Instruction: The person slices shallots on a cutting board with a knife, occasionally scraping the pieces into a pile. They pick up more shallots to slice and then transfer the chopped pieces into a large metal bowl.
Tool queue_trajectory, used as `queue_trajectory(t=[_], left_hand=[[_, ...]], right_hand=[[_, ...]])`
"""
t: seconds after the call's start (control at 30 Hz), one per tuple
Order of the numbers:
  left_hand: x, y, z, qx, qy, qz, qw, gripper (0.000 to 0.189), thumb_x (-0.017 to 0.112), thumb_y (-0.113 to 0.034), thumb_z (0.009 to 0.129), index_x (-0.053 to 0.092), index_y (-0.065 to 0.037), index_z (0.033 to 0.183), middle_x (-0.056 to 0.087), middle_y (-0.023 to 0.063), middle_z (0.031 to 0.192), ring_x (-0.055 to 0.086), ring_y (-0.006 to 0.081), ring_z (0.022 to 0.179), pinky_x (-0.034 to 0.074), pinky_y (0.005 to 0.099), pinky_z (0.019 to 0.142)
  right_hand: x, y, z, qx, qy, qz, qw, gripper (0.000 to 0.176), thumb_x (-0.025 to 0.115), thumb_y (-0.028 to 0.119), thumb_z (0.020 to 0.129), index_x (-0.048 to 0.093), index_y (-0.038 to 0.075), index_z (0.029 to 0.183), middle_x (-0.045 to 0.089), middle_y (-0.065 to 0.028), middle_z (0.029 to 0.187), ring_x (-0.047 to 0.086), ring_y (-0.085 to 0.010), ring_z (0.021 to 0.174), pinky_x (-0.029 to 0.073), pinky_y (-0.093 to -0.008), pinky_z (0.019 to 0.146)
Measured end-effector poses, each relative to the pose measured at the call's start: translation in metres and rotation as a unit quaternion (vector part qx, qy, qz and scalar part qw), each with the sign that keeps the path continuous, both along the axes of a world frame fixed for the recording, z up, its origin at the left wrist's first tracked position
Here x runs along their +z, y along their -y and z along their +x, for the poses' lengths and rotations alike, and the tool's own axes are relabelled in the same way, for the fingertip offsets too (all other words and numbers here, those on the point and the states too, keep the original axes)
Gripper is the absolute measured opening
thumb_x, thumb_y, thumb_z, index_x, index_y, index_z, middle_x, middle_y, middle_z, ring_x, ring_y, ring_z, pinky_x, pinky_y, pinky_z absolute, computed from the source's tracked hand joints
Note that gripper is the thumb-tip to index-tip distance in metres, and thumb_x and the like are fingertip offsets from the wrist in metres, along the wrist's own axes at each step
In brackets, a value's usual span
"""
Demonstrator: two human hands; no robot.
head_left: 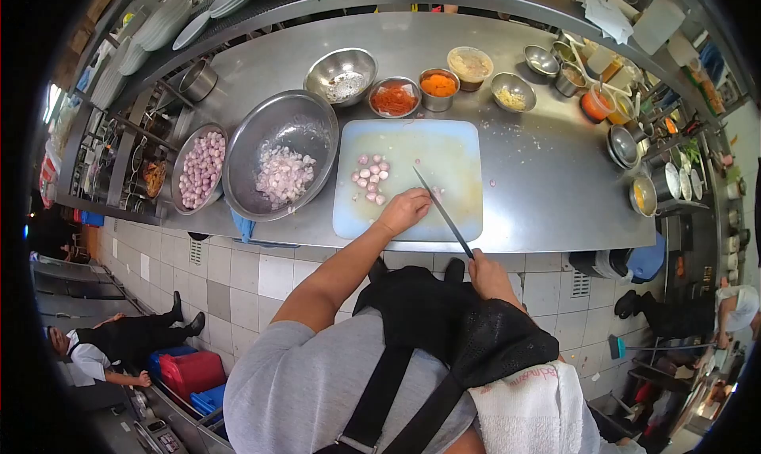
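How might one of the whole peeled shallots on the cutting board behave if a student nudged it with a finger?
The shallot would probably roll, being small and rounded on a flat cutting board, though its neighbours might stop it. It looks firm rather than floppy, since it keeps a plump shape. Its peeled, shiny surface suggests it could be slippery.
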State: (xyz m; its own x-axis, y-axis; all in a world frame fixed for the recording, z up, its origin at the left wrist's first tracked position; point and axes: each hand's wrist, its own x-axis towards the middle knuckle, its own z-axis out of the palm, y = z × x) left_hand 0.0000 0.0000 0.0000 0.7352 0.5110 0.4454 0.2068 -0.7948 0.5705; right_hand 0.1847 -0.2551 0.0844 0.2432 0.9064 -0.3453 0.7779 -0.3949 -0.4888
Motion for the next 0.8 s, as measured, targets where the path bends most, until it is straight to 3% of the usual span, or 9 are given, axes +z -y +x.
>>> queue_trajectory(t=[0.17, 0.4, 0.8], left_hand=[[0.006, 0.002, -0.006, 0.003, 0.002, 0.004, 1.000, 0.010, 0.080, -0.002, 0.088, 0.078, -0.004, 0.098, 0.076, 0.0087, 0.113, 0.076, 0.0293, 0.101, 0.064, 0.0390, 0.087], [0.003, 0.006, -0.017, 0.075, 0.050, -0.061, 0.994, 0.012, 0.081, -0.002, 0.089, 0.077, -0.005, 0.100, 0.075, 0.0099, 0.108, 0.075, 0.0309, 0.097, 0.063, 0.0392, 0.085], [0.008, -0.007, -0.003, -0.004, 0.028, -0.017, 0.999, 0.012, 0.079, 0.000, 0.085, 0.075, -0.005, 0.096, 0.074, 0.0103, 0.102, 0.074, 0.0317, 0.095, 0.063, 0.0415, 0.083]], right_hand=[[-0.046, -0.006, 0.002, -0.005, -0.036, 0.028, 0.999, 0.028, 0.055, 0.024, 0.111, 0.058, 0.001, 0.125, 0.073, -0.0334, 0.090, 0.070, -0.0567, 0.088, 0.054, -0.0683, 0.081], [-0.045, -0.009, 0.006, 0.001, -0.050, 0.038, 0.998, 0.030, 0.055, 0.025, 0.111, 0.058, -0.001, 0.125, 0.073, -0.0342, 0.090, 0.070, -0.0571, 0.087, 0.052, -0.0688, 0.080], [-0.034, -0.011, 0.005, 0.002, -0.034, 0.009, 0.999, 0.032, 0.053, 0.028, 0.112, 0.057, 0.001, 0.130, 0.073, -0.0344, 0.092, 0.070, -0.0581, 0.088, 0.053, -0.0693, 0.081]])
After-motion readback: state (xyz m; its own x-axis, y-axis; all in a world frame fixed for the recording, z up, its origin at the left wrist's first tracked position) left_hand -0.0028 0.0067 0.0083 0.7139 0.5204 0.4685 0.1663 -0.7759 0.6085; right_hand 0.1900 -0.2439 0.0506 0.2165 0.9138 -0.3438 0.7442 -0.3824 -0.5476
